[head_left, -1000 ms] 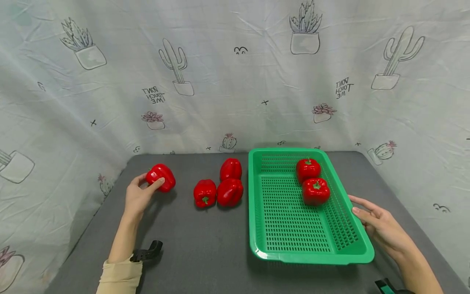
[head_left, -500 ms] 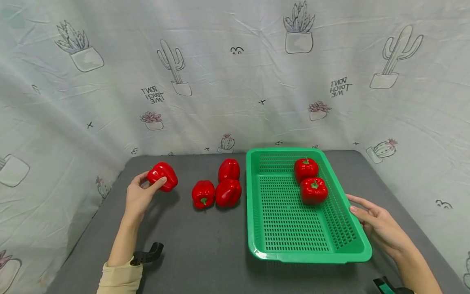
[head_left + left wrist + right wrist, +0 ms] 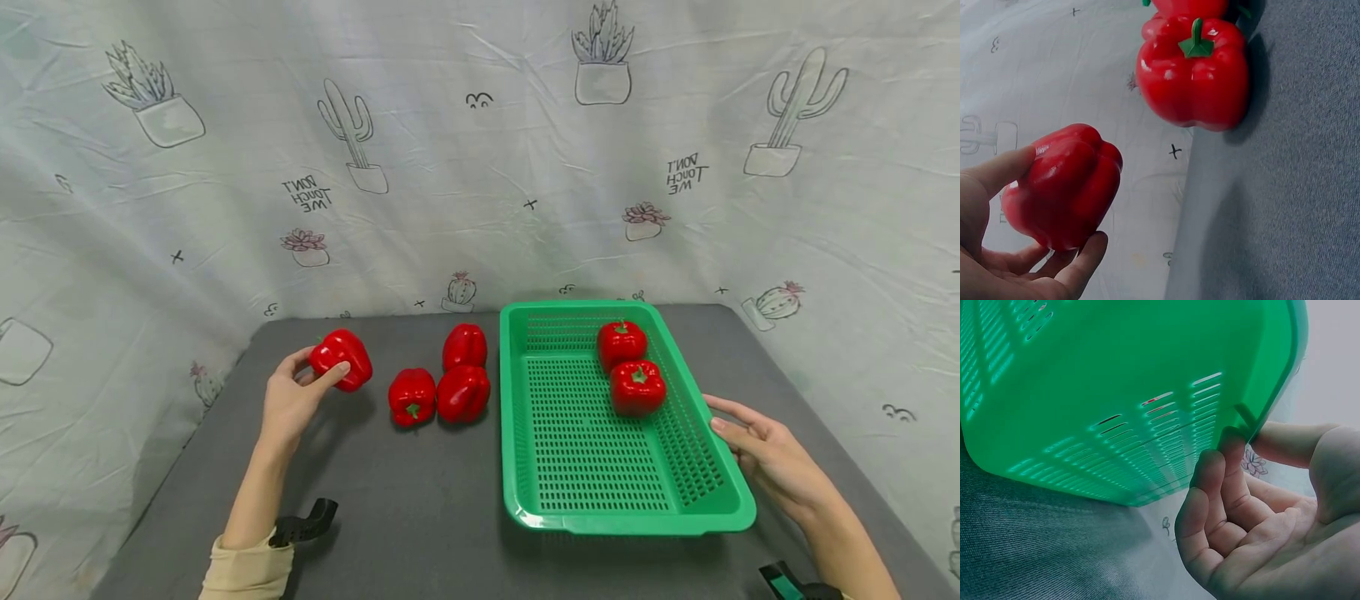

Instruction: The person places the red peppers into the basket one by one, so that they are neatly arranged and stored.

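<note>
A red bell pepper (image 3: pixel 343 360) is gripped between thumb and fingers of my left hand (image 3: pixel 292 400), raised off the table with its shadow beneath. The left wrist view shows this bell pepper (image 3: pixel 1066 184) apart from another red pepper (image 3: pixel 1194 78) with a green stem. Right of the hand, three red peppers (image 3: pixel 462 393) lie touching in a cluster. My right hand (image 3: pixel 776 458) pinches the right rim of a green plastic basket (image 3: pixel 628 522); in the right wrist view the thumb is over the rim and fingertips (image 3: pixel 1210 469) lie against the outer wall.
Two red peppers (image 3: pixel 637 388) sit together inside the basket, toward its back right. The grey table (image 3: pixel 420 508) ends at a white curtain (image 3: pixel 420 167) printed with cacti, hanging behind and at both sides.
My left hand has moved slightly right with the bell pepper, nearer the cluster. The right hand stays at the basket rim. The whole view has shifted a little.
</note>
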The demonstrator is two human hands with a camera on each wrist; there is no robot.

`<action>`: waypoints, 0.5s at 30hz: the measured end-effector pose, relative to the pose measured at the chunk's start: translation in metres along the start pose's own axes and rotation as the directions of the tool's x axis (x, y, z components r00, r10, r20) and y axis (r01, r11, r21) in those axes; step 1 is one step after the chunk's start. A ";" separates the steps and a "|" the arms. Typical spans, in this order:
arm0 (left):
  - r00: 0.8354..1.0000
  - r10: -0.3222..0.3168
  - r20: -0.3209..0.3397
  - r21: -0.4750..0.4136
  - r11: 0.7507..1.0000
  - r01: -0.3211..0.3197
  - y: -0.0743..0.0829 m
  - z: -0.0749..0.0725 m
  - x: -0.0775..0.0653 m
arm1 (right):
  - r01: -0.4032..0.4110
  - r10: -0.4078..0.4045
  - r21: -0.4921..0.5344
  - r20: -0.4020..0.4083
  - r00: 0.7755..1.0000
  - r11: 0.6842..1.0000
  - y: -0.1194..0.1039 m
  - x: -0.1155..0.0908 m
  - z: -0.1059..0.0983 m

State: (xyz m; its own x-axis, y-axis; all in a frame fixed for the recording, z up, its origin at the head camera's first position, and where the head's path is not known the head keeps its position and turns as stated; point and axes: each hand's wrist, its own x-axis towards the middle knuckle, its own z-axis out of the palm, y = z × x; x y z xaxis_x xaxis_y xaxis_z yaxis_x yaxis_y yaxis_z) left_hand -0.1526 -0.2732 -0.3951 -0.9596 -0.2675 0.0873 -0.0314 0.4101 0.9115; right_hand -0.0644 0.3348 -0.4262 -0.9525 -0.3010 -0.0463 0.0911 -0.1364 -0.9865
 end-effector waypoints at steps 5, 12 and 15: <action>1.000 -0.004 0.010 0.006 1.000 0.004 0.002 0.004 -0.003 | -0.014 0.014 -0.026 -0.016 1.000 1.000 0.000 0.000 0.000; 0.999 0.035 0.019 0.002 0.999 -0.035 0.011 0.009 -0.008 | -0.021 0.020 -0.040 -0.033 0.999 0.999 0.000 0.000 0.001; 0.997 0.068 0.028 0.012 0.998 -0.069 0.017 0.013 -0.012 | -0.016 0.014 -0.035 -0.032 0.999 0.999 0.000 -0.001 0.001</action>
State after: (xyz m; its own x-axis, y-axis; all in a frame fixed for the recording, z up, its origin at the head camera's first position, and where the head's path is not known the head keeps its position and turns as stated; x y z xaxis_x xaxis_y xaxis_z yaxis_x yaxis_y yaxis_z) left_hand -0.1454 -0.2519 -0.3856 -0.9669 -0.2144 0.1381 0.0313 0.4376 0.8986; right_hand -0.0637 0.3340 -0.4256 -0.9599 -0.2724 -0.0656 0.0956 -0.0983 -0.9906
